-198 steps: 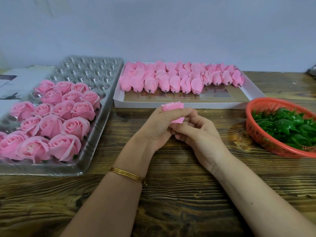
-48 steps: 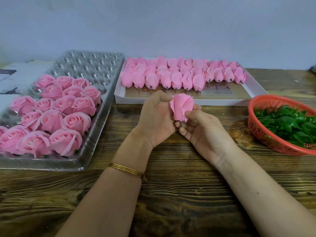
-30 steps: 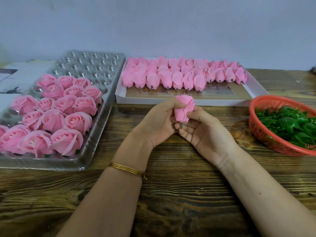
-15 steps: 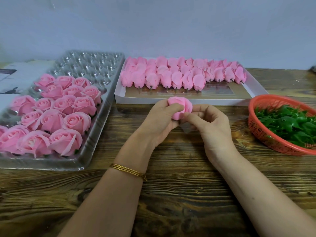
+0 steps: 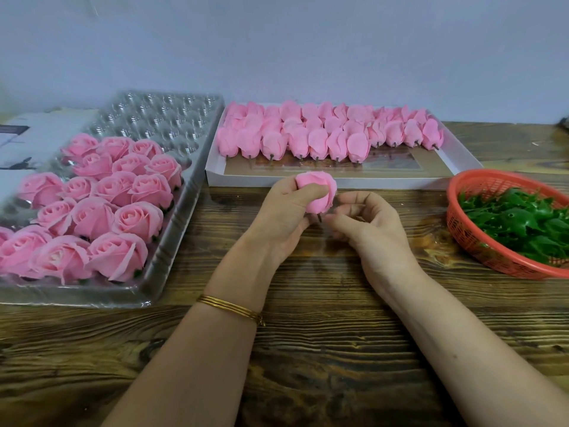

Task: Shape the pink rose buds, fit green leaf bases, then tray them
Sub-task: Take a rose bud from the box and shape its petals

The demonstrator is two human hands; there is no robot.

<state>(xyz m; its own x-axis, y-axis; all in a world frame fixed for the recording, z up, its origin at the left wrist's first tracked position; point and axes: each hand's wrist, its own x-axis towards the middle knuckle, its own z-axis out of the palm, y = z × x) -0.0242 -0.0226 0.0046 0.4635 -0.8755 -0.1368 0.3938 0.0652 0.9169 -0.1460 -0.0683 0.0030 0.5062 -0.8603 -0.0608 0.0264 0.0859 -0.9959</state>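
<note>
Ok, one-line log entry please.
step: shaping | left hand: grips pink petalled rose bud | right hand: curled by stem, grip unclear | green leaf bases: orange basket

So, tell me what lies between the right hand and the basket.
Head view: only bare table between right hand and basket.

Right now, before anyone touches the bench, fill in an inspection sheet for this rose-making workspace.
Surface: wooden table, dark grained planks.
Job's things: finished roses fill the near cups of the clear plastic tray; unshaped buds lie in rows in the white box; green leaf bases are in the orange basket.
Clutter: printed sheet left of the tray; small dark item at the right edge, unidentifiable.
Hands: left hand grips a rose bud; right hand is curled beside its stem, contact unclear.
Cables: nothing seen.
Surroundings: plain pale wall.
</note>
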